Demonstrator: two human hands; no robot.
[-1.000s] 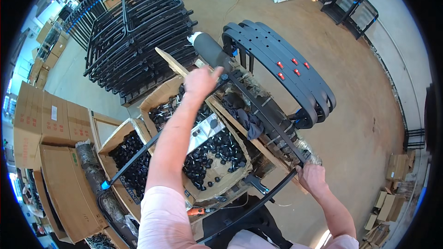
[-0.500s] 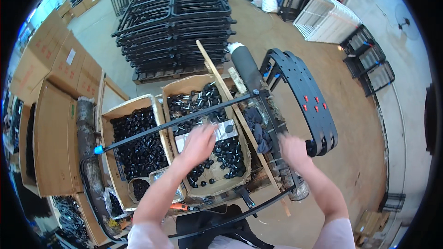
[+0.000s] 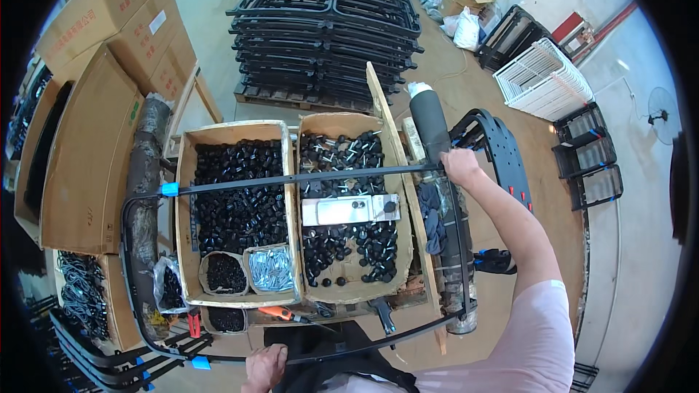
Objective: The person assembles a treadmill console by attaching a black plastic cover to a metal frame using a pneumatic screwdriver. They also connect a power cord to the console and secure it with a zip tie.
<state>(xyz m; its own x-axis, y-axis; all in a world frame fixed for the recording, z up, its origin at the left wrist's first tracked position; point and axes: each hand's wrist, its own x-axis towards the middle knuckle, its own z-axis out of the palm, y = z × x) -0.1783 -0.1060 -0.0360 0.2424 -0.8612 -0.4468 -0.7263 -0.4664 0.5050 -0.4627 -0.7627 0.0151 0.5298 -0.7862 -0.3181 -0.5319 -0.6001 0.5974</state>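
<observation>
A black metal tube frame (image 3: 349,173) with rounded left corners lies across the parts boxes, blue tape on its left side. My right hand (image 3: 460,167) is closed round its far right corner. Down at the near bar, my left hand (image 3: 266,367) has its fingers curled against the tube, left of my body. Beneath the frame stand a box of black plastic caps (image 3: 240,211) and a box of black screw-on feet (image 3: 342,153). A white boxed package (image 3: 342,209) lies in the second box. Two padded rollers, a left one (image 3: 144,167) and a right one (image 3: 429,120), flank the boxes.
Silver screws (image 3: 271,269) fill a small tray. An orange-handled screwdriver (image 3: 280,313) and a black tool (image 3: 384,314) lie at the near edge. Stacked black frames (image 3: 320,36) stand behind, cartons (image 3: 95,167) at left, curved black panels (image 3: 502,145) at right. A wooden strip (image 3: 408,189) runs lengthwise.
My left hand has come back from above the boxes to the frame's near bar. My right hand has moved forward to the far right corner. The frame now lies squarer across the boxes.
</observation>
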